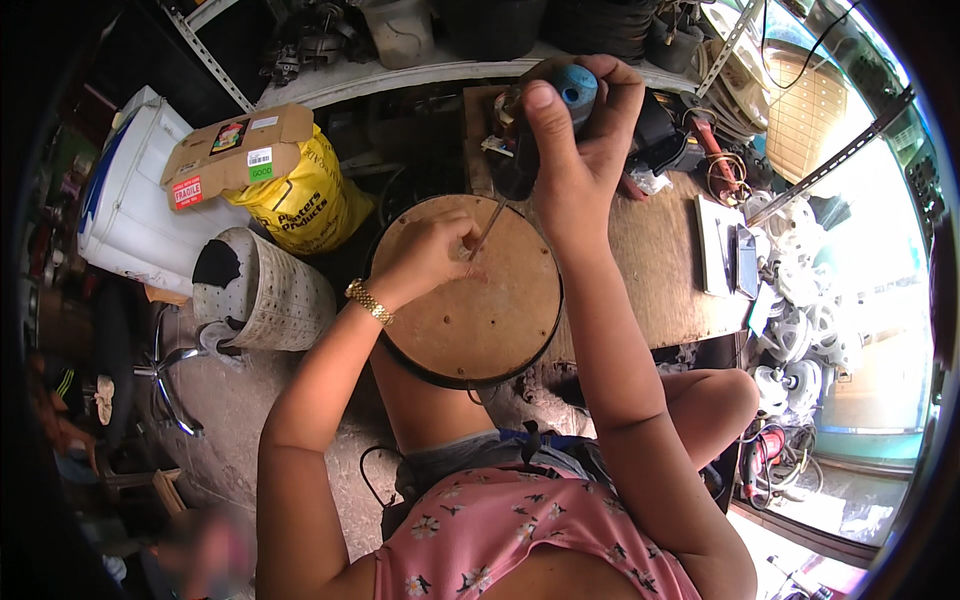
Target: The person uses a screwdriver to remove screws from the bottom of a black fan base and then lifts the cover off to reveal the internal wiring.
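Observation:
A round wooden disc (450,345) with a black rim and small screws or holes around its edge lies over my lap, in front of the wooden table. My right hand (580,180) is raised above its far right side, wrapped round the blue handle of a screwdriver (575,88). The thin shaft slants down toward the middle of the disc. There my left hand (430,250), with a gold watch on the wrist, is closed in a pinch beside the shaft's lower end. Whatever sits between those fingertips is too small to make out.
Left of the disc stand a perforated whitish bin (275,290), a yellow bag (310,200), a cardboard piece (240,150) and a white container (140,200). A wooden table (650,270) holds a phone (746,260) and a red-handled tool (710,145). White fan-like parts (800,290) crowd the right.

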`<state>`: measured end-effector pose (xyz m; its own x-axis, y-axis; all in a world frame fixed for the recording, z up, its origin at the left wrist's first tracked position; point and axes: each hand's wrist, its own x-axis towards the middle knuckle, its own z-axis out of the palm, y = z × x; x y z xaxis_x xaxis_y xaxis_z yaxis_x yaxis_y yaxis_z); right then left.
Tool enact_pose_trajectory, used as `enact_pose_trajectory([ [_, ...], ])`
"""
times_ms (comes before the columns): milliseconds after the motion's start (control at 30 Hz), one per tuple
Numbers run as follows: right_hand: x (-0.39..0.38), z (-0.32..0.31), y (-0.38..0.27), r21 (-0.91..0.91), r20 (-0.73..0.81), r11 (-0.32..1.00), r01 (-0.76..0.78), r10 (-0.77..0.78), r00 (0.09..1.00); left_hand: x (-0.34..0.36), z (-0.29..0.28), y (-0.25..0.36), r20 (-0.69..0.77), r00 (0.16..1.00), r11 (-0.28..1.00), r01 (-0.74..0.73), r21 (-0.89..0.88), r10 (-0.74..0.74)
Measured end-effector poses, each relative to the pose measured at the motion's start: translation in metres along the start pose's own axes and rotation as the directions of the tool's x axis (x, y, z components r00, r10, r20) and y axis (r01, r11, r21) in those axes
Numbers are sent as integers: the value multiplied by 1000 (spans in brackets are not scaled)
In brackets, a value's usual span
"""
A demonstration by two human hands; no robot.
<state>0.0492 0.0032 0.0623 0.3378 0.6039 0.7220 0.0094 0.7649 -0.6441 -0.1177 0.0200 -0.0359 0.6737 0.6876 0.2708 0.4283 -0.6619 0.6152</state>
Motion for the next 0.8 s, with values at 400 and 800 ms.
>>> enact_pose_trajectory([
  [400,4,-19,-41,677,200,682,-278,193,961,-18,7,-34,296,955,984,-57,168,5],
  [800,-31,-1,-38,558,148,786,-266,221,964,-11,22,-16,300,947,863,-52,503,-118],
])
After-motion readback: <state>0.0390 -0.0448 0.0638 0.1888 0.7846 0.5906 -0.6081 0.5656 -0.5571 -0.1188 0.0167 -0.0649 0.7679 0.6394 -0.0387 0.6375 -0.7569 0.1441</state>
